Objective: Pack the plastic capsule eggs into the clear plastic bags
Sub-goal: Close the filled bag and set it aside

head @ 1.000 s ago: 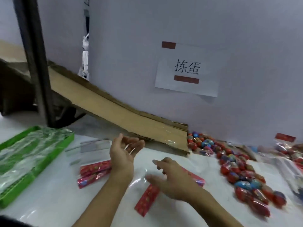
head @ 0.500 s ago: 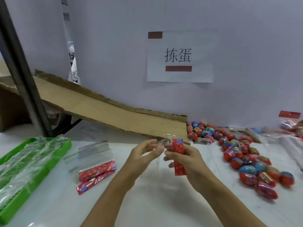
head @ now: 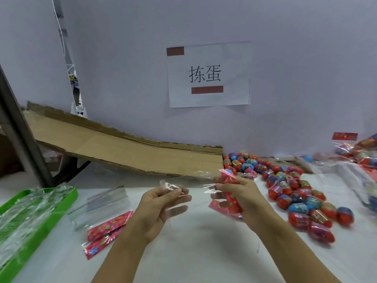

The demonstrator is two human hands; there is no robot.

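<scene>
The right hand (head: 237, 198) is curled around the red, flower-printed header strip of a clear plastic bag (head: 230, 193), thumb and fingers pinching it so the strip stands roughly upright and leans a little away from the person. The left hand (head: 161, 203) sits level with it and well apart, its thumb and forefinger pinching a crinkled edge of clear film (head: 170, 185) while the other fingers hang loosely open. The film appears to stretch between the two hands, so the bag's mouth probably lies along the line from hand to hand, facing up; its exact edges are too transparent to trace. Outward from the right hand, the heap of red and blue plastic capsule eggs (head: 293, 193) lies on the white tabletop (head: 193, 252), running from the back wall toward the near right. The right hand is plainly the nearer to them; the closest eggs lie just beyond its knuckles. More empty red-topped bags (head: 106, 229) lie left of the left forearm, beside a green plastic tray (head: 51, 223).
</scene>
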